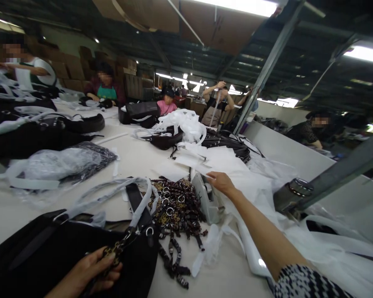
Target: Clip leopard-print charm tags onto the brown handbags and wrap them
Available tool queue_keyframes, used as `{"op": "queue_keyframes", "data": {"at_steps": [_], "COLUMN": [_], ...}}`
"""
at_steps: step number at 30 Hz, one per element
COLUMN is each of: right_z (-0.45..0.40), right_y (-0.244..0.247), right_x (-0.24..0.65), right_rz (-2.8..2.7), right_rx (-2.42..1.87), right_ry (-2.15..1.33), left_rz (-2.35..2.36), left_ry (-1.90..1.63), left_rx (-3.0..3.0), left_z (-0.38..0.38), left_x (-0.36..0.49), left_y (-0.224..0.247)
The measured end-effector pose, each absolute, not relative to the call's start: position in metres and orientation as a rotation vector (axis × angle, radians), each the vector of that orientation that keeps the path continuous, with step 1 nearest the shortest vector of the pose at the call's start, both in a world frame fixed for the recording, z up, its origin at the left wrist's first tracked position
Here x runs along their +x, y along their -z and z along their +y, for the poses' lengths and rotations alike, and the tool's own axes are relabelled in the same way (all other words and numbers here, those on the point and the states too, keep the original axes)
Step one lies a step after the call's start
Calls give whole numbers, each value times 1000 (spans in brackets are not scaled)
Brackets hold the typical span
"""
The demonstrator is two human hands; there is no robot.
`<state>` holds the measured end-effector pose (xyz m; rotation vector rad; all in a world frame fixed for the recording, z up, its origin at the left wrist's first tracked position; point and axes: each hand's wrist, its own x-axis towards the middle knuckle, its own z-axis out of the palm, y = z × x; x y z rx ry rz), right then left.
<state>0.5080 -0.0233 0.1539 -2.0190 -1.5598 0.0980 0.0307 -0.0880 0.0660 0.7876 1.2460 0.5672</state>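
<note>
My left hand (98, 267) is closed around a leopard-patterned strap charm (114, 251) at the lower left. The charm hangs by metal hardware near the handle of a black bag (65, 248) lying below it. White wrapping covers the bag's handle (143, 203). Over a grey device that looks like a tape dispenser (209, 207), my right hand (222, 183) has its fingertips drawn together; whatever is between them is too small to make out. Left of the dispenser lies a heap of similar charms (177, 207) with silver rings, several trailing toward me.
White paper sheets (224, 159) lie beyond the dispenser. A dark cylindrical flask (294, 192) stands by a slanting metal post (267, 66) at right. Plastic-wrapped goods (65, 163) and black bags (27, 134) occupy the left. Several people (105, 87) work across the table.
</note>
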Motion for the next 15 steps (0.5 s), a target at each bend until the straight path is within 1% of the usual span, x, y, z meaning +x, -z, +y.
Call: {"op": "queue_keyframes", "data": {"at_steps": [4,6,8,10,12,13,15], "right_z": [-31,-39,-52,-73,-100,-115,-146], "right_y": [-185,-213,-247,-282,-308,-315,-315], "right_x": [516,520,516,497,461,437,382], "right_rz": [-1162,-985,-890,-859,-830,-832,-765], "right_rx": [-2011,-1960,-1821,-1551,-1253,-1188,-1158], "right_ry": [41,111,72,-192,-614,-814,-1085], "left_rz": [1204,1171,1137,1113,1083,1068,1034], "left_ry": [-563,-559,-557,-549,-539,-533,-522], "left_rx": [807,817,823,838,867,883,911], "left_z": [-89,-89,-88,-87,-88,-90,-92], "left_x": [29,27,26,24,23,22,19], "left_y": [-65,-64,-64,-66,-72,-77,-92]}}
